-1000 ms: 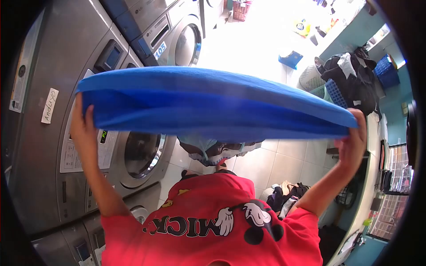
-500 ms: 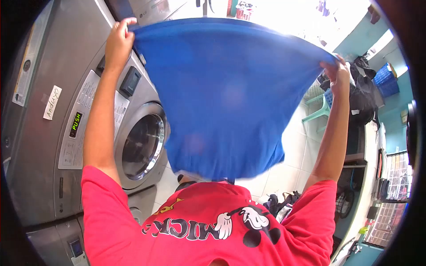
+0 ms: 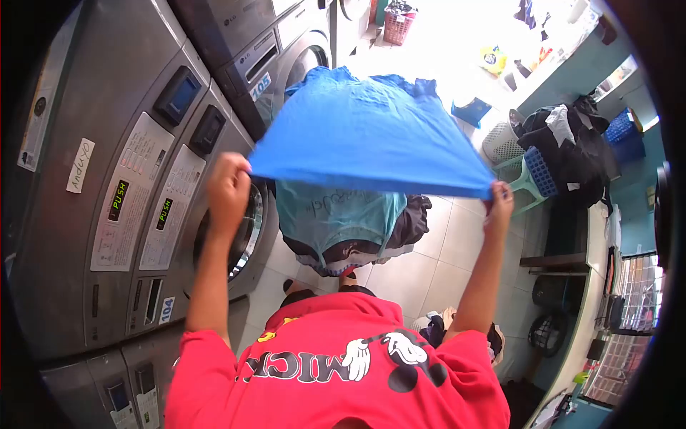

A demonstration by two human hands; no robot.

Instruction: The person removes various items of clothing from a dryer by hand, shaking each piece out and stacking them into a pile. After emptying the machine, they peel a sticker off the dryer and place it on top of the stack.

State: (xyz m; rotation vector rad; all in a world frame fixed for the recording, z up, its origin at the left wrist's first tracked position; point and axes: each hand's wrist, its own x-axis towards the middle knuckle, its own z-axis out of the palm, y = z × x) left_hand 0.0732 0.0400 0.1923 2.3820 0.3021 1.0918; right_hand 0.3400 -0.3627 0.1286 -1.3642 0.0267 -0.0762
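A blue shirt (image 3: 371, 136) stretches out in front of me, its near edge pulled taut between my two hands. My left hand (image 3: 230, 187) is closed on the left corner, beside the washing machines. The right corner is pinched in my right hand (image 3: 500, 204). The far end of the shirt lies crumpled and spread forward. Partly covered by it is a heap of clothes, with a teal shirt (image 3: 336, 214) bearing dark lettering on top and dark garments (image 3: 411, 222) around it. What the heap rests on is hidden.
Grey front-loading machines (image 3: 168, 207) line the left side. To the right, a pale green chair (image 3: 527, 187) stands by a perforated basket (image 3: 500, 139) and piled black clothes (image 3: 564, 146). More laundry (image 3: 434, 330) sits low at my right. A pink basket (image 3: 399, 27) is far ahead.
The blue shirt has swung from hanging upright to lying out forward, uncovering the clothes heap. Both hands have come down and closer together, still holding its corners.
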